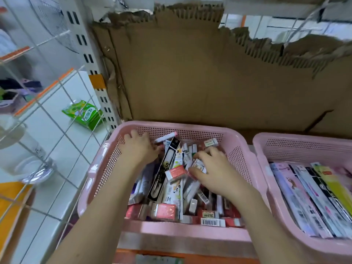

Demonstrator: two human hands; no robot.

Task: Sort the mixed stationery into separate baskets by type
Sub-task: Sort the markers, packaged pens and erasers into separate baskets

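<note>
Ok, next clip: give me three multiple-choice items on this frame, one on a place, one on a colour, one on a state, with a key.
1. Where are both hands?
A. inside the left basket
B. inside the right basket
C. on the tiled shelf

2. What colour are the two baskets?
A. blue
B. pink
C. green

3. What is the right hand doing?
A. resting flat and empty
B. gripping a small white box
C. holding the basket rim

Key:
1 A: the left hand and right hand are both among the mixed boxes in the left basket.
2 B: it and the right basket are both pink.
3 B: its fingers curl round a small white box.
</note>
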